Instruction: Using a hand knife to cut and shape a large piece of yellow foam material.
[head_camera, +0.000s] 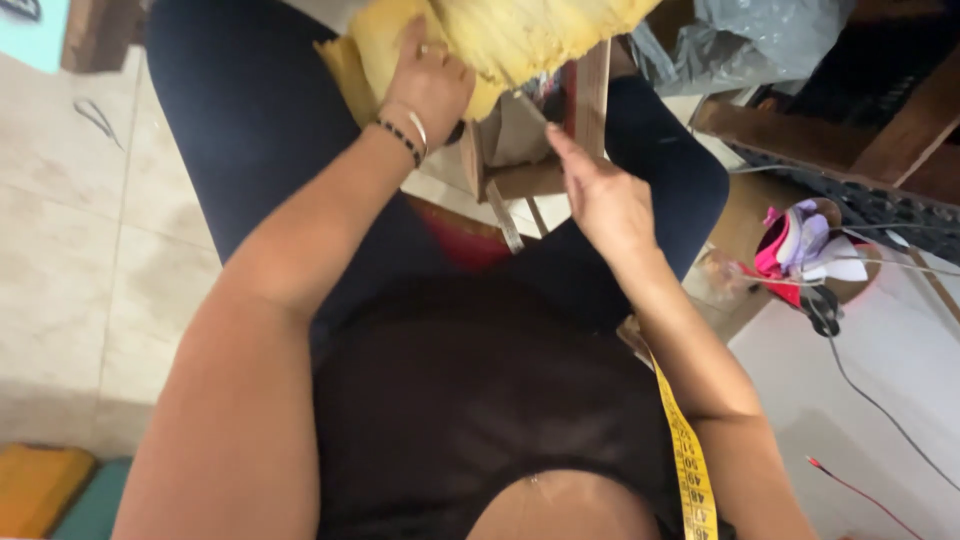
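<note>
A yellow tape measure (688, 462) hangs down over the person's black top. On the pale tiled floor (70, 250) at the left lie a thin dark bent wire (97, 118) and, in the lower corner, an orange cushion (35, 487) beside a teal one (98, 503). At the right a round basket of pink and white cloth scraps (808, 243) sits near a crumpled grey plastic bag (745, 40), with black (880, 405) and red cables (862, 493) trailing across a white surface.
</note>
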